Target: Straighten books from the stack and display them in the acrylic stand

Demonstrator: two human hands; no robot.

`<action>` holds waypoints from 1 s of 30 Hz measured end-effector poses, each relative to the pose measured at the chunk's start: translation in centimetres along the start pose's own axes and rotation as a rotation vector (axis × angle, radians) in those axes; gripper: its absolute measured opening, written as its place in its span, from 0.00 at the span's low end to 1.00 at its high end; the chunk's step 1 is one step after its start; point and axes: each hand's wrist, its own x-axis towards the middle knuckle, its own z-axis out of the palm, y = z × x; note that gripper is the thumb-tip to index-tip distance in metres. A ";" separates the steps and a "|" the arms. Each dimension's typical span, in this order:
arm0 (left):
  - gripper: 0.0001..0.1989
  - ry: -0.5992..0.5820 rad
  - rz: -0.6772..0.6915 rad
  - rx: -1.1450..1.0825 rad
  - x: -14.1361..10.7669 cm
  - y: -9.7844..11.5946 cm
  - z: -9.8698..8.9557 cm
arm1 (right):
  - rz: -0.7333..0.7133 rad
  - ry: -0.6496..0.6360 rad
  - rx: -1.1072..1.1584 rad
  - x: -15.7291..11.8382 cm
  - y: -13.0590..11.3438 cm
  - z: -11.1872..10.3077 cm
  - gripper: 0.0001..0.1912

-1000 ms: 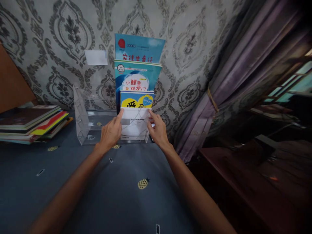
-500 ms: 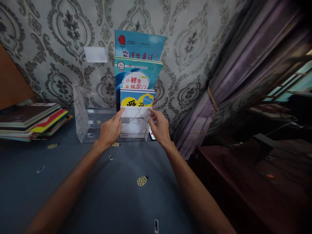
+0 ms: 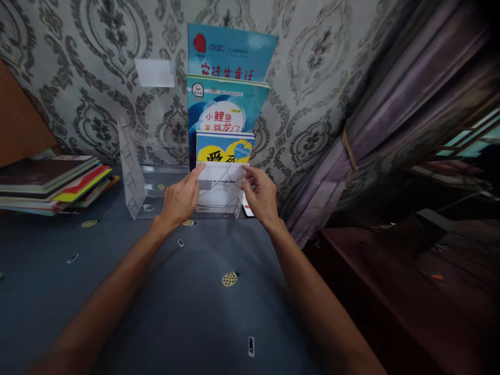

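A thin white booklet (image 3: 219, 199) stands upright in the front tier of a clear plastic stepped rack (image 3: 130, 174). My left hand (image 3: 180, 200) grips its upper left corner with the fingertips. At the upper right corner, the thumb and fingers of my right hand (image 3: 261, 194) are closed on its edge. Rising behind the booklet are a blue-and-yellow book (image 3: 209, 147), a teal book (image 3: 230, 92) and, tallest, a blue book (image 3: 234, 51). Their lower parts are hidden. The rack's left half holds no books.
Left of the rack lies a pile of several books and folders (image 3: 47, 179) on the blue tablecloth (image 3: 156, 312). Patterned wallpaper rises behind. A phone-like object (image 3: 247, 208) shows by my right hand. A tied purple curtain (image 3: 332, 187) and dark red furniture (image 3: 363, 271) are at right.
The view has tilted, so everything sits slightly higher and further right in the picture. Both hands keep their places at the booklet's corners, and the books look unmoved in the rack.
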 end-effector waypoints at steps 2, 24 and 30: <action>0.25 0.011 0.011 0.000 0.0 -0.1 0.1 | 0.001 -0.004 0.005 0.0 -0.1 0.0 0.17; 0.25 -0.001 0.009 -0.034 0.1 0.4 -0.6 | -0.026 0.018 0.001 0.2 -1.5 -0.8 0.14; 0.25 0.006 0.009 -0.022 0.1 0.4 -0.5 | -0.027 0.042 -0.004 0.4 -1.3 -1.0 0.13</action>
